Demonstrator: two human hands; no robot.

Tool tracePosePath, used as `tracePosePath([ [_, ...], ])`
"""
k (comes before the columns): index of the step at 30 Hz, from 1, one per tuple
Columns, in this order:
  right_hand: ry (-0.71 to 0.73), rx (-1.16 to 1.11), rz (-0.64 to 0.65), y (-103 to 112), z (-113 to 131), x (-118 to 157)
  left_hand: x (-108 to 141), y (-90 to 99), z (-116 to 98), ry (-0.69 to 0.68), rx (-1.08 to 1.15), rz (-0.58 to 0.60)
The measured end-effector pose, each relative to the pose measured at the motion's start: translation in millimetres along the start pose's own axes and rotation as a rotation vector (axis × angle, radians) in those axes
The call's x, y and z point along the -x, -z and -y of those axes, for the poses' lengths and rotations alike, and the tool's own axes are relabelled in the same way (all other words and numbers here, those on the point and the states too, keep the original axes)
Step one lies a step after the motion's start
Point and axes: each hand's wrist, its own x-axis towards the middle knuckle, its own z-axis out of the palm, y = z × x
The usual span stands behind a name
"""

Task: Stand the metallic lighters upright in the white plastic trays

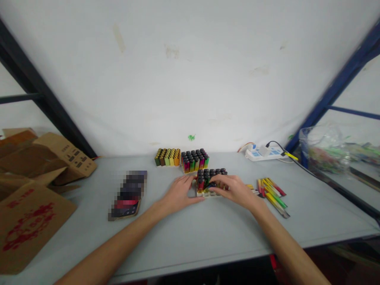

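A low white tray (pixel 209 194) carries rows of small coloured tubes with black caps (pixel 212 173), standing upright; their exact kind is unclear. My left hand (pixel 180 194) is around the tray's left end, thumb along the front edge and fingers at the side. Over the front rows, my right hand (pixel 233 190) pinches one black-capped tube (pixel 211 185), which looks tilted. My fingers hide part of that tube and the tray's right side. Right of my right hand lie several loose flat strips (pixel 273 194) in yellow, red and green.
Behind are a block of gold-topped tubes (pixel 168 157) and another block of black-topped ones (pixel 195 160). A phone-like, partly pixelated object (pixel 129 196) lies left. Cardboard boxes (pixel 35 221) fill the left end. A power strip (pixel 263 152) and plastic bag (pixel 325 148) are right.
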Motion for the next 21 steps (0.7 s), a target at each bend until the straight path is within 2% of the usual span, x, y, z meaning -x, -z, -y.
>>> tracePosePath([
  [5,0.056,0.04,-0.015,-2.6,2.9,-3.0,-1.0,1.0,-1.5,0.016,-0.01,0.012],
  [9,0.009,0.024,-0.008,-5.3,6.8,-5.9,-1.0,2.3,-3.9,0.019,-0.005,0.017],
  [14,-0.034,-0.024,-0.058,-11.6,5.3,-5.8,-0.5,2.5,-4.8,0.011,-0.011,0.008],
  [21,0.062,0.019,-0.077,-11.6,2.7,-5.9,-0.6,1.3,-2.9,0.02,-0.032,0.015],
])
